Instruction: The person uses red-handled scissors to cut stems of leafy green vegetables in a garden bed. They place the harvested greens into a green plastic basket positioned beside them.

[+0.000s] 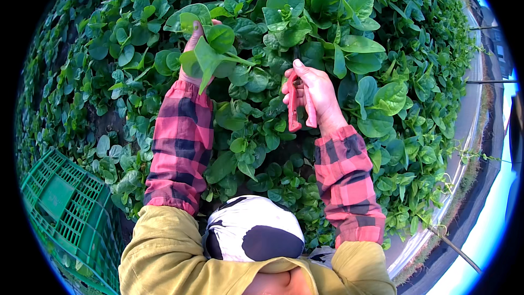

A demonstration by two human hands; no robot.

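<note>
My left hand [194, 40], at upper centre left, holds a bunch of broad-leaved green shoots [220, 39]. Its thumb lies over the leaves, and a pale stem points right from the bunch. Most of the fingers are hidden behind the foliage. In my right hand [319, 86] is a pair of pruning snips with red handles [293, 104] and a spring between them. The snips point away from me, and their dark blades are mostly covered by leaves. Just beyond them stands a leafy shoot [290, 32] with small pale buds at its tip.
Dense leafy plants [249, 119], resembling Malabar spinach, surround both hands. A green slatted plastic crate [57, 196] stands at lower left, some leaves visible through its side. Along the right run pale sheeting [444, 209] and thin metal rods [491, 82]. My patterned trouser knee [254, 229] is below.
</note>
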